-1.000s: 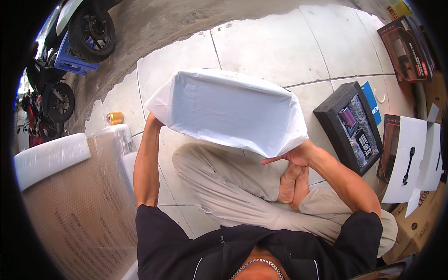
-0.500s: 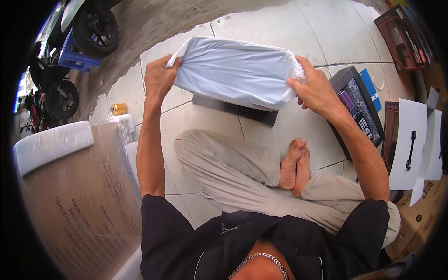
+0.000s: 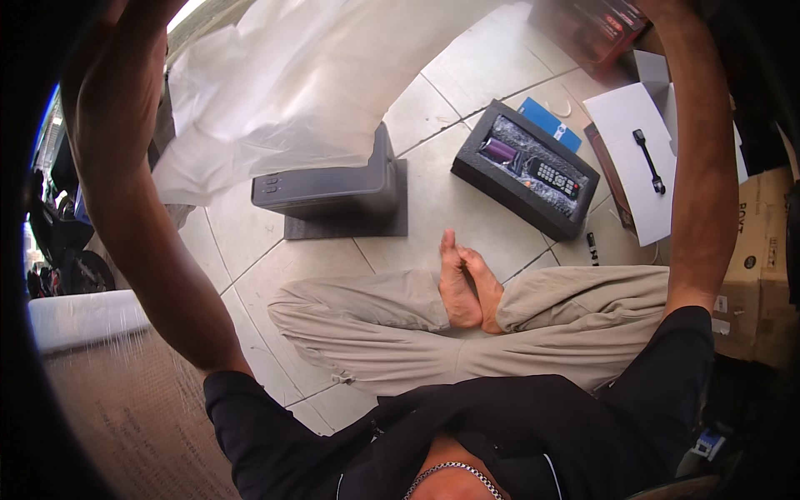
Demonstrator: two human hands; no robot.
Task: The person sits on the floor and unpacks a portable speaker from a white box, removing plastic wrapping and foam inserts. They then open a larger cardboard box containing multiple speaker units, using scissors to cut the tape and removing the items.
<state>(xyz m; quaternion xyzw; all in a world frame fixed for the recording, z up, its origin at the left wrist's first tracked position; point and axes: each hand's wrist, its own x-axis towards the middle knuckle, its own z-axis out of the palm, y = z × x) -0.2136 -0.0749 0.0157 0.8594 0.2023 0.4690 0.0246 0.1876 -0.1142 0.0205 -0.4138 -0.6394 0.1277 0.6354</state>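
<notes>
I sit cross-legged on a tiled floor with both arms raised high. My left hand [image 3: 117, 75] is up close to the camera at the top left, gripping the edge of a large white plastic bag [image 3: 308, 75]. The bag hangs over a dark grey box-shaped device [image 3: 325, 187], and its lower edge still covers the device's top. The device stands on a flat dark base [image 3: 346, 227] just past my feet. My right forearm [image 3: 700, 142] runs up the right side, and that hand is cut off by the top edge.
A black foam tray [image 3: 525, 171] with a remote and a purple part lies to the right, beside a blue card [image 3: 546, 121]. Further right are a white sheet with a black cable [image 3: 637, 154], a red box [image 3: 592, 29] and cardboard boxes [image 3: 754, 267]. White foam [image 3: 83, 317] and cardboard [image 3: 142, 417] lie left.
Both arms have gone up and lifted the white bag. The grey device, wrapped in the bag before, now stands on the floor mostly uncovered.
</notes>
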